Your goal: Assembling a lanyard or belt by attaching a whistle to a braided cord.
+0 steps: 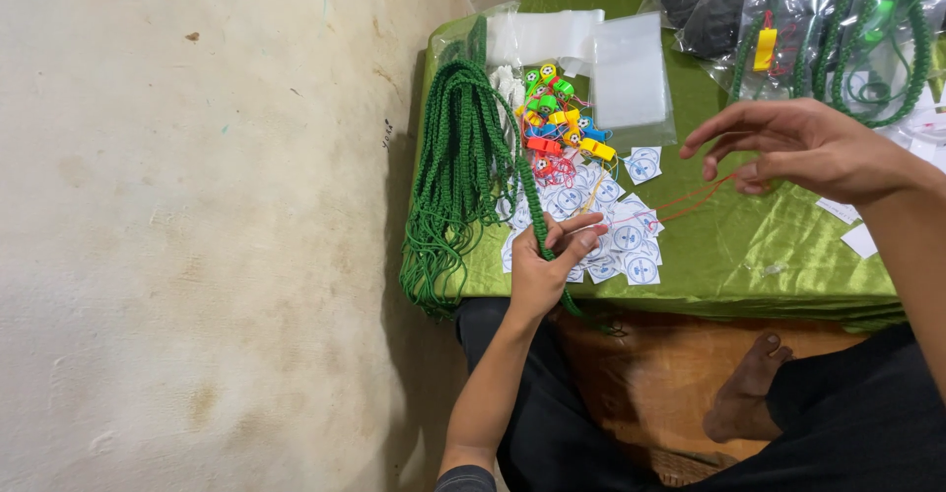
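- Nearest us, our bare foot (746,391) rests on the orange mat (650,374) below the counter (749,256), which is draped in green cloth.
- At the counter's near edge, our left hand (545,265) closes around a green braided cord (532,201); the cord trails off the edge.
- A thin red string (690,199) runs from there to our right hand (803,145), which pinches it while the other fingers spread.
- Round white stickers (631,241) lie between our hands.
- Farther left, a bundle of green cords (458,157) hangs over the edge, beside a heap of coloured whistles (557,118).
- Farthest away, clear plastic bags (631,73) lie flat.
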